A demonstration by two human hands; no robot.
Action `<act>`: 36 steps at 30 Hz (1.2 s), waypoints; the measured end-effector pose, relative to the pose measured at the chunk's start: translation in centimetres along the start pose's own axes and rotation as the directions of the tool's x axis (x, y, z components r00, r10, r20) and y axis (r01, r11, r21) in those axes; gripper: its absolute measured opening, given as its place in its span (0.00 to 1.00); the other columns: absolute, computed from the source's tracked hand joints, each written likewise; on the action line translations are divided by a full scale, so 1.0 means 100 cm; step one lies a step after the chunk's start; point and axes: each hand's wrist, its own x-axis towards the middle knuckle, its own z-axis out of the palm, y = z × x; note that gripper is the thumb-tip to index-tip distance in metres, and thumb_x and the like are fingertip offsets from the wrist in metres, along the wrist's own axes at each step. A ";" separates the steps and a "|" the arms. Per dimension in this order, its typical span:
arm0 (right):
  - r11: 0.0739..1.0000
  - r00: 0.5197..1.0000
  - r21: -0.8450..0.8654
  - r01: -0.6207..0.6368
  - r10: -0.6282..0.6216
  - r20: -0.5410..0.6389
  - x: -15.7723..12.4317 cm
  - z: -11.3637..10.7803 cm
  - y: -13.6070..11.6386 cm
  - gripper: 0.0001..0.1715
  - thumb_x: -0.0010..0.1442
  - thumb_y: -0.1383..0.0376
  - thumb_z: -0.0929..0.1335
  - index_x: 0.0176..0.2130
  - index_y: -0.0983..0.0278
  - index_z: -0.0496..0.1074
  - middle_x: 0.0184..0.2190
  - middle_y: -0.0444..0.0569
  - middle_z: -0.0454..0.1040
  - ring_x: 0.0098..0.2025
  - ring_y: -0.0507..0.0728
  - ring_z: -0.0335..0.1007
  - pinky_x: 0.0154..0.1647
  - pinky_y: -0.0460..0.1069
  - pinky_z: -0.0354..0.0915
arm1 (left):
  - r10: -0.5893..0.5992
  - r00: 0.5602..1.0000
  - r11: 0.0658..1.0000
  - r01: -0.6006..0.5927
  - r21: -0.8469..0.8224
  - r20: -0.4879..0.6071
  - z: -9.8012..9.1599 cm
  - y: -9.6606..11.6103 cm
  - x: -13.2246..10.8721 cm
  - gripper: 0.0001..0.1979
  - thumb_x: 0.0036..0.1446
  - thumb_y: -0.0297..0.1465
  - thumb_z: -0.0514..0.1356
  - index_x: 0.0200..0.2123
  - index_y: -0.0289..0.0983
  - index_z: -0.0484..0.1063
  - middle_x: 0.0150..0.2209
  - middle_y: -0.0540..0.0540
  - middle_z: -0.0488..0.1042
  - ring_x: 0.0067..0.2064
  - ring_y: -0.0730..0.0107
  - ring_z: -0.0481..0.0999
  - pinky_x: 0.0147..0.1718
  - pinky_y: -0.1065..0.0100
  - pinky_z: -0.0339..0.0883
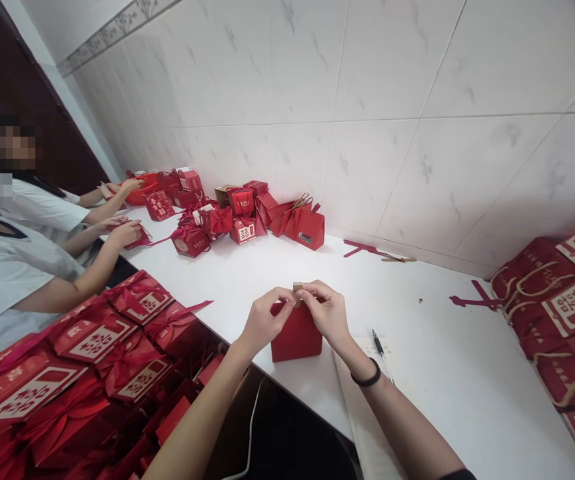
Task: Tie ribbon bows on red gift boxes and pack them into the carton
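A red gift box (297, 339) stands upright on the white table in front of me. At its top is a small gold strip (298, 287), which looks like a ribbon. My left hand (267, 317) pinches the strip from the left, thumb and forefinger together. From the other side my right hand (326, 310), with a black band on the wrist, has its fingertips closed on the same strip. Both hands touch the top of the box and hide part of it.
Several red boxes (242, 217) sit by the tiled wall. Red gift boxes fill the lower left, and red bags (547, 313) stack at right. A pen (377, 341) and paper (367, 400) lie right of the box. Co-workers' hands (126, 232) work at left.
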 end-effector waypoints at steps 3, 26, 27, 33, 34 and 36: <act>1.000 1.000 -0.016 0.001 -0.001 0.023 0.003 -0.006 0.002 0.07 0.55 0.62 0.68 0.30 0.61 0.75 0.28 0.46 0.73 0.31 0.54 0.68 0.32 0.48 0.64 | 0.072 0.997 0.997 -0.072 -0.031 0.008 0.004 -0.001 0.000 0.08 0.58 0.23 0.53 0.34 0.37 0.72 0.35 0.47 0.75 0.37 0.73 0.75 0.36 0.71 0.70; 0.997 0.874 -0.036 -0.072 0.081 0.480 0.010 -0.028 -0.003 0.10 0.53 0.73 0.62 0.36 0.63 0.68 0.33 0.43 0.70 0.35 0.52 0.67 0.35 0.47 0.62 | 0.112 0.994 0.992 -0.111 -0.052 0.005 0.007 -0.002 -0.006 0.16 0.53 0.19 0.53 0.41 0.39 0.73 0.38 0.46 0.73 0.40 0.70 0.74 0.38 0.68 0.71; 0.997 0.871 -0.033 -0.071 0.078 0.486 0.011 -0.028 -0.002 0.10 0.53 0.73 0.62 0.36 0.63 0.68 0.33 0.43 0.70 0.35 0.52 0.67 0.36 0.47 0.63 | 0.113 0.994 0.992 -0.113 -0.054 0.005 0.007 -0.002 -0.006 0.16 0.53 0.18 0.53 0.41 0.39 0.73 0.38 0.46 0.73 0.40 0.70 0.74 0.38 0.68 0.71; 0.998 0.861 -0.049 -0.029 0.050 0.506 0.011 -0.030 -0.001 0.11 0.53 0.73 0.61 0.36 0.63 0.67 0.34 0.44 0.70 0.36 0.53 0.67 0.36 0.48 0.63 | 0.110 0.993 0.993 -0.109 -0.052 0.032 0.005 -0.001 -0.006 0.18 0.52 0.18 0.52 0.42 0.39 0.73 0.39 0.45 0.72 0.40 0.70 0.74 0.38 0.67 0.72; 0.998 0.860 -0.052 -0.023 0.047 0.508 0.011 -0.030 -0.001 0.11 0.53 0.73 0.61 0.37 0.63 0.67 0.34 0.45 0.70 0.36 0.53 0.67 0.37 0.48 0.63 | 0.110 0.993 0.993 -0.109 -0.051 0.033 0.005 -0.001 -0.007 0.18 0.52 0.18 0.52 0.42 0.39 0.73 0.38 0.45 0.72 0.40 0.70 0.74 0.38 0.67 0.72; 0.998 0.857 -0.053 -0.017 0.042 0.513 0.011 -0.031 -0.001 0.12 0.52 0.73 0.61 0.37 0.63 0.67 0.35 0.45 0.70 0.37 0.53 0.67 0.37 0.49 0.63 | 0.111 0.993 0.993 -0.109 -0.050 0.030 0.005 -0.002 -0.007 0.17 0.53 0.19 0.53 0.42 0.39 0.73 0.38 0.45 0.72 0.40 0.70 0.74 0.38 0.67 0.72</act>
